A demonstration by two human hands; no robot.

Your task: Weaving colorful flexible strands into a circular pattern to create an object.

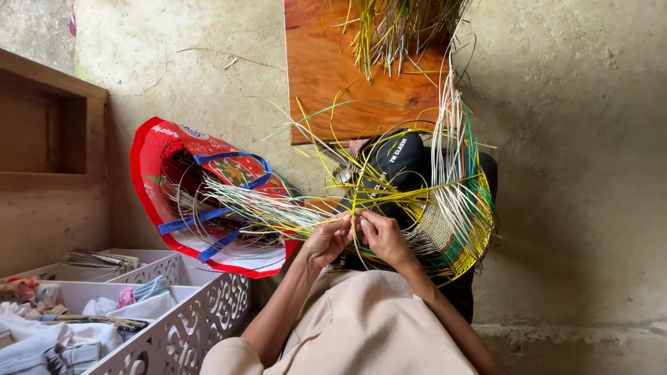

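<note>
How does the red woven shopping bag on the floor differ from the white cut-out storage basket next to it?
The red woven shopping bag with blue handles is soft and lies tipped on its side, mouth toward the camera; the white cut-out plastic storage basket is rigid, upright and divided into compartments. The bag holds long pale weaving strands; the basket holds folded cloths. Both rest on the concrete floor, open-topped.
</note>
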